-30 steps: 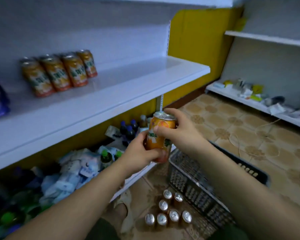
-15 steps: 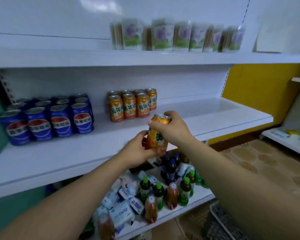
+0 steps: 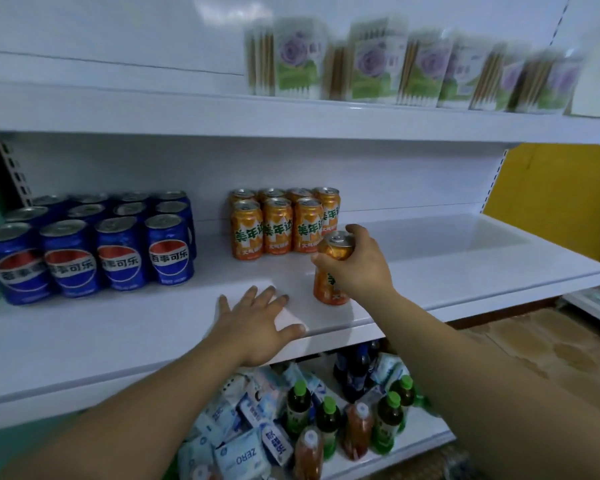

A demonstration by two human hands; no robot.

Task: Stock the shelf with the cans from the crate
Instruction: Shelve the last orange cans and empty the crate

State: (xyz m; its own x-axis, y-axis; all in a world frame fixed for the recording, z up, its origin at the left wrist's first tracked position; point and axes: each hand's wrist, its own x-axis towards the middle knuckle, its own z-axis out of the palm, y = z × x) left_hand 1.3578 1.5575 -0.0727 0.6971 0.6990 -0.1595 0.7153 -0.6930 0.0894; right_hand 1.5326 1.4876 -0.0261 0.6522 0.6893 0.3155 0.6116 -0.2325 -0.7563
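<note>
Head view. Right hand (image 3: 357, 268) wrapped around an orange soda can (image 3: 329, 271), fingers curled over its top rim and upper body. Can upright, base on or just at the white middle shelf (image 3: 465, 268); contact with the shelf cannot be confirmed. It sits toward the shelf's front, just in front of and slightly right of the stocked group of orange soda cans (image 3: 281, 223), which stand in two rows, apart from the held can.

Left hand (image 3: 257, 320) open, fingers spread, palm down flat on the same shelf near its front edge, left of the held can, holding nothing.

Blue Pepsi cans (image 3: 94, 244) stand in a block at the shelf's left end, well apart from both hands. Upper shelf (image 3: 187, 112) carries blurred packs with a purple flower print (image 3: 378, 64). Lower shelf (image 3: 416, 434) holds green-capped bottles (image 3: 326, 420) and white-and-blue packets (image 3: 243, 445).
</note>
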